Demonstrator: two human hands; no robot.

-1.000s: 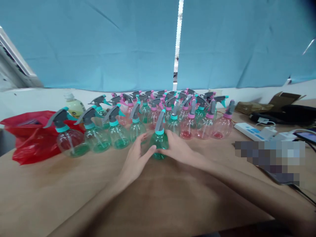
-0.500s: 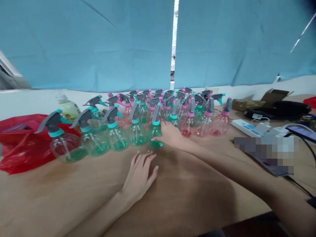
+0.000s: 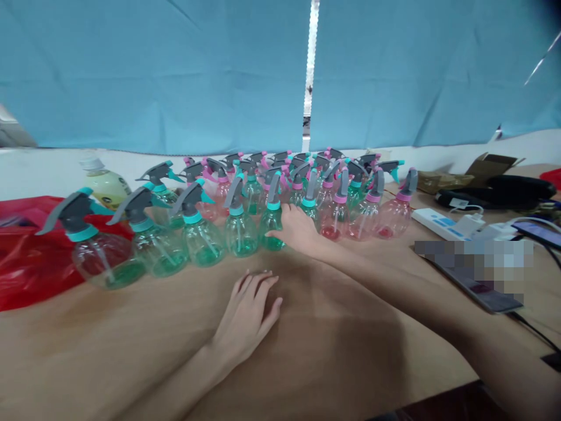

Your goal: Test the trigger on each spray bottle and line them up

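Several clear spray bottles with grey trigger heads stand in rows on the wooden table [image 3: 307, 362]. Some have teal collars and green liquid, others pink collars and red liquid. My right hand [image 3: 299, 229] is wrapped round the right side of a green spray bottle [image 3: 272, 225] in the front row, thumb at its front; its far fingers are partly hidden. Nearer the camera, my left hand [image 3: 248, 316] rests over the table with its fingers apart and nothing in it. Beside the held bottle stands another green spray bottle [image 3: 242, 234].
At the left are a red plastic bag [image 3: 35, 257] and a pale yellow bottle with a white cap [image 3: 105, 184]. To the right lie a white power strip [image 3: 438, 224] with cables, a dark flat device [image 3: 477, 289] and an opened cardboard box [image 3: 491, 169].
The view has shifted slightly, and the bottles at the left look nearer. My right hand and the green bottle it holds appear a little farther back; my left hand has hardly moved.
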